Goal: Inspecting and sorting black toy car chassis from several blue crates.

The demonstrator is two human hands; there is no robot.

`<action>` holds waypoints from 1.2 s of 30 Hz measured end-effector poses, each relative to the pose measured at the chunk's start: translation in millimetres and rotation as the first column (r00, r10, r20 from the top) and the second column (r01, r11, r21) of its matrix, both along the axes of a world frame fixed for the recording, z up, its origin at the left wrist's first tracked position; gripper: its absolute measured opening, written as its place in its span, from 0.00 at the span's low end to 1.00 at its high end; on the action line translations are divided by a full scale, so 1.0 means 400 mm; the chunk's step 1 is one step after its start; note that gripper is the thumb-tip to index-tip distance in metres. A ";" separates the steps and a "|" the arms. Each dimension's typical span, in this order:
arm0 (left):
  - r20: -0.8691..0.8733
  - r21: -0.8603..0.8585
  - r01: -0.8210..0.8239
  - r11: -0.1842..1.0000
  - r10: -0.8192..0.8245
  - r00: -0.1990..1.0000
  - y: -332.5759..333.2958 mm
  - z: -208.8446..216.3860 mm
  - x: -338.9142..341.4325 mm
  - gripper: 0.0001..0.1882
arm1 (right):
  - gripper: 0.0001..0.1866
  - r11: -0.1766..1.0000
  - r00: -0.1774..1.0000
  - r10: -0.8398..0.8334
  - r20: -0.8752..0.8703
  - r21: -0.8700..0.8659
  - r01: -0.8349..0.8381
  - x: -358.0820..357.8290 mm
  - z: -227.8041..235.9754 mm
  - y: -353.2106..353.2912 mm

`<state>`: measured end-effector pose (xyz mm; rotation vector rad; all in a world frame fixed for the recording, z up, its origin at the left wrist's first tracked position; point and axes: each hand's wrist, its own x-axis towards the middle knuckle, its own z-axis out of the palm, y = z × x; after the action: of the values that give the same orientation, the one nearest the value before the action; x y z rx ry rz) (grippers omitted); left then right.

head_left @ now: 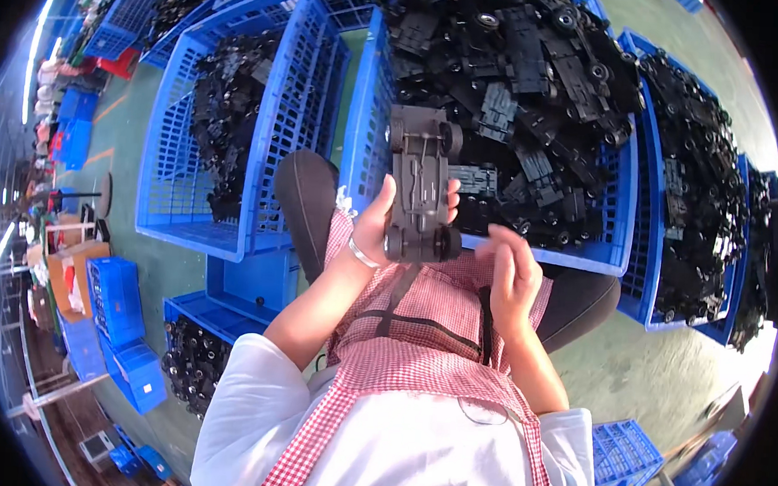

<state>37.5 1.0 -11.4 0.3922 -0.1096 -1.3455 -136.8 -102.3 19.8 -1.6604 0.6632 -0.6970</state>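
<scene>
My left hand [375, 225] grips a black toy car chassis [421, 188], thumb along one side and fingertips showing at the other. The chassis has wheels at both ends, and its underside with moulded ridges faces up. It is held lengthwise above my lap, partly over the near edge of a blue crate [545, 258]. A little to the right, my right hand [511, 274] hovers apart from the chassis with bent fingers and nothing visible in it. Heaped in the crate beyond are many black and grey toy car chassis [535, 76], some wheels up.
On the left stands a blue crate [264, 125] part-filled with black chassis. Further crates of chassis [690, 204] line the right side. A smaller blue bin [248, 280] sits beside my left knee, and blue boxes [125, 327] lie on the green floor farther left.
</scene>
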 end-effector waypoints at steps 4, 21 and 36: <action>-0.038 -0.006 0.190 0.982 -0.190 0.981 0.030 0.000 -0.049 0.41 | 0.24 0.969 0.999 0.025 0.044 -0.247 -0.013 0.057 0.032 -0.053; 0.001 0.070 0.080 0.994 -0.080 0.997 -0.004 0.009 -0.020 0.41 | 0.12 0.963 0.997 0.068 0.031 0.260 -0.074 0.014 -0.038 -0.016; 0.659 0.560 -0.112 0.821 -0.359 0.661 -0.124 -0.205 -0.041 0.24 | 0.21 0.825 0.981 -0.047 -0.188 0.546 0.145 -0.137 -0.087 -0.053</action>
<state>21.0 -48.7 -93.6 1.4838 -0.4421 -1.2598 -191.5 -123.6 -14.9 -1.1470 0.9741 -0.3777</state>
